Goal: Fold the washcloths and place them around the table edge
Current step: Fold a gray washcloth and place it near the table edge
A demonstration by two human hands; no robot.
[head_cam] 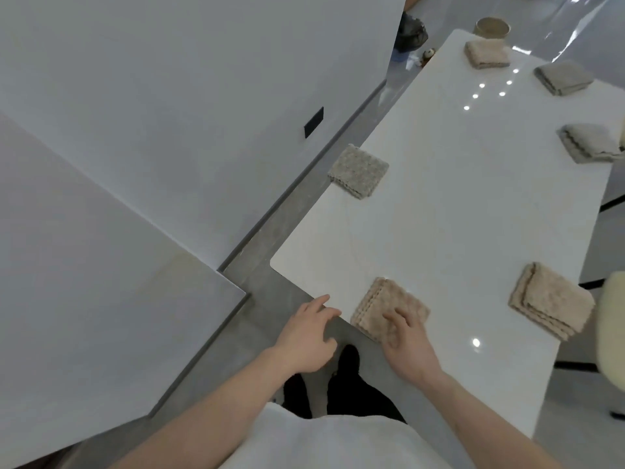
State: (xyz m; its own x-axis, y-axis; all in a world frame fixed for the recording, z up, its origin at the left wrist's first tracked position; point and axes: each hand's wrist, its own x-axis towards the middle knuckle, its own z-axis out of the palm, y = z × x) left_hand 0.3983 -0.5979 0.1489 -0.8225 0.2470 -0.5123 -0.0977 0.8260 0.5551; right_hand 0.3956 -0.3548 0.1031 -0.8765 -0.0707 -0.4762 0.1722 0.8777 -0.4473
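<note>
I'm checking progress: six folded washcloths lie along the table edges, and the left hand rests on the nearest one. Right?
Not quite. The head view shows the right hand resting on the nearest washcloth; the left hand is beside it at the table edge. Six folded washcloths is correct.

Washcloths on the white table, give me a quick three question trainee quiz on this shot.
1. How many folded washcloths lie on the table?
2. True or false: the left hand rests on a washcloth.
3. Which washcloth do the right hand fingers touch: A, the nearest washcloth; B, the one by the wall-side edge?

Key: 1. Six. 2. False, it hovers at the table's near edge beside the cloth. 3. A.
</note>
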